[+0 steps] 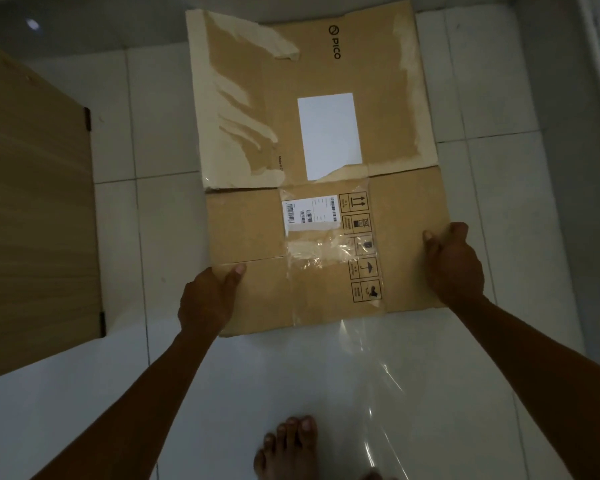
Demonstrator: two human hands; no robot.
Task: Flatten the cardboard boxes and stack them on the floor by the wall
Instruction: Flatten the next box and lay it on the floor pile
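A flattened brown cardboard box (243, 230) is spread out in front of me over the white tiled floor, reaching toward the wall at the top. It carries a PICO logo, a white label, a barcode sticker, handling symbols and torn tape. My left hand (207, 299) grips its left edge near the close corner, thumb on top. My right hand (452, 263) grips the right edge, thumb on top and fingers curled under. A strip of clear tape (371, 375) trails from the box's near edge down toward my feet.
A light wooden tabletop (32, 209) stands at the left, its edge close to the box. White floor tiles (520, 202) lie on the right and near me. My bare foot (288, 448) stands at the bottom centre. The wall base (84, 22) runs along the top.
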